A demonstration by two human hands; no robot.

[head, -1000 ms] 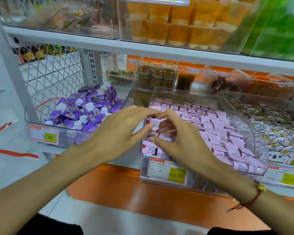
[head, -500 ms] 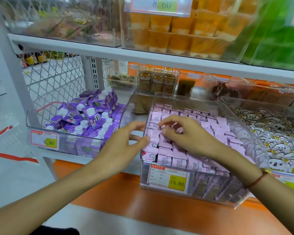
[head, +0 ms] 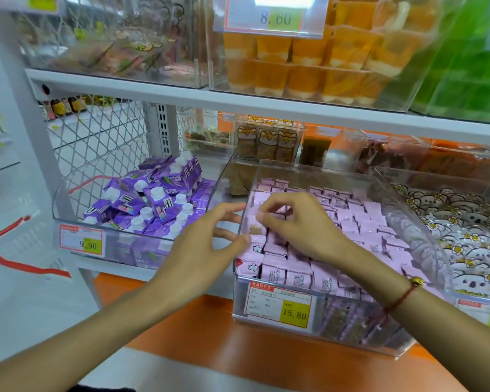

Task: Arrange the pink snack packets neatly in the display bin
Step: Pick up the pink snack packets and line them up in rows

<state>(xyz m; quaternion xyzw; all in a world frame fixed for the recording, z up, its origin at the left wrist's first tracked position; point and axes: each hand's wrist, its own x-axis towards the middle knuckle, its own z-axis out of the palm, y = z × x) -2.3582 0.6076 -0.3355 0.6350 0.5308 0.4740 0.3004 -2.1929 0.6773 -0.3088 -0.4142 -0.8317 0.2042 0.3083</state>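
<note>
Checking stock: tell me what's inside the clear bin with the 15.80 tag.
The clear bin holds rows of pink snack packets. The right hand covers some near the front left corner; lower layers show only dimly through the front wall.

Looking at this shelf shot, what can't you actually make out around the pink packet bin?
Head view only:
- Packets under the right hand: hidden by it.
- Small print on the 15.80 price tag: too small.
- Left hand fingertips: blurred behind the display bin wall.
- Green packs, top right: blurred, cut off.

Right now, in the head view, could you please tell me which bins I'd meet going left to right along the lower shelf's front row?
Purple carton bin → pink packet bin → koala packet bin.
</note>
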